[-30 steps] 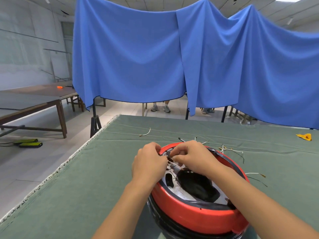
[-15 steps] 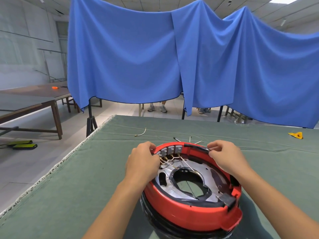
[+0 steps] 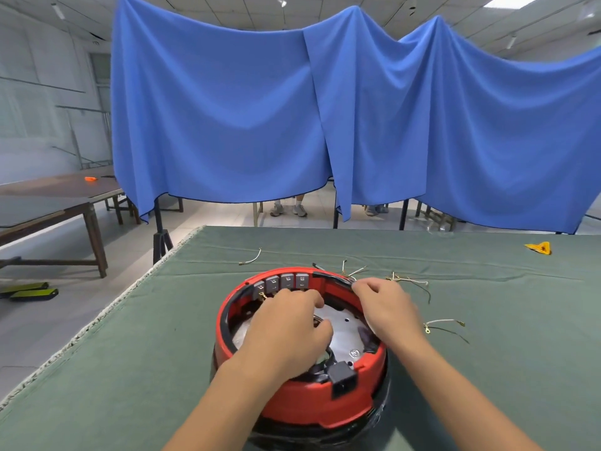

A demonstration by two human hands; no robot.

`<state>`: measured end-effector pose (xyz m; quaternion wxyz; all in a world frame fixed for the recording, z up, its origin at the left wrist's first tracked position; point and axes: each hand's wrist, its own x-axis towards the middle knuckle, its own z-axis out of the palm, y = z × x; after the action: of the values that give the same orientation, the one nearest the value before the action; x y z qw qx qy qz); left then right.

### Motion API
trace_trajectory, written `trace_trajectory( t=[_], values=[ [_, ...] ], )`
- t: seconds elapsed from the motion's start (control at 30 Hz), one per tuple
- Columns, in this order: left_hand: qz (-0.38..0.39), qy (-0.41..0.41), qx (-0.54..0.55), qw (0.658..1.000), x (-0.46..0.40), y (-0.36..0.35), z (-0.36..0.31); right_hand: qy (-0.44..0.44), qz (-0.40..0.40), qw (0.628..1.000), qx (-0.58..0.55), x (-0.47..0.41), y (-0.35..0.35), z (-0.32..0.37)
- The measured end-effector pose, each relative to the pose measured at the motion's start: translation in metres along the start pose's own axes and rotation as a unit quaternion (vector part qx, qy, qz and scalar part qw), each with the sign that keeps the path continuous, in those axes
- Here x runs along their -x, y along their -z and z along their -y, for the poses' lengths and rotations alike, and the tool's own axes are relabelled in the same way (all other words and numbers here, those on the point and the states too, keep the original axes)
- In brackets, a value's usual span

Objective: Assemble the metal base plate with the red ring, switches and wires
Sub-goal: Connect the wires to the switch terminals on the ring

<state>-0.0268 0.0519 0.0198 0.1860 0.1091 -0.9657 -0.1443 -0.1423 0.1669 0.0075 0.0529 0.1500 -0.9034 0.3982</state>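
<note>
The red ring (image 3: pixel 302 403) stands on the green table in front of me, with the silver metal base plate (image 3: pixel 344 333) lying inside it. Several grey switches (image 3: pixel 281 283) line the ring's far inner wall. My left hand (image 3: pixel 289 333) reaches into the ring over the plate, fingers curled; what it holds is hidden. My right hand (image 3: pixel 387 307) pinches the ring's far right rim near a black strip (image 3: pixel 331 276). A black socket (image 3: pixel 341 377) sits on the near rim. Loose wires (image 3: pixel 406 281) lie beyond the ring.
More loose wires lie on the green cloth: one short wire (image 3: pixel 250 258) at the back left, two wires (image 3: pixel 444 325) to the right. A yellow scrap (image 3: pixel 540 247) sits far right. The table's left edge (image 3: pixel 107 312) drops to the floor. Blue curtains hang behind.
My left hand moved from the ring's left rim into the middle over the plate. My right hand stayed on the far right rim. The ring appears turned, its black socket now nearer me.
</note>
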Motion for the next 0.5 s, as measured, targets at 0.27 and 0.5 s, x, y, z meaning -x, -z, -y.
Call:
trace_trajectory(
  t=[0.27,0.5],
  values=[
    [0.079,-0.020,-0.069,0.994,-0.007,-0.008,-0.003,0.040,0.021,0.985,-0.168,-0.018,0.000,-0.035],
    [0.103,-0.013,-0.035,0.994,-0.012,-0.011,0.001,0.066,-0.128,0.989,0.016,-0.032,0.012,-0.069]
  ],
)
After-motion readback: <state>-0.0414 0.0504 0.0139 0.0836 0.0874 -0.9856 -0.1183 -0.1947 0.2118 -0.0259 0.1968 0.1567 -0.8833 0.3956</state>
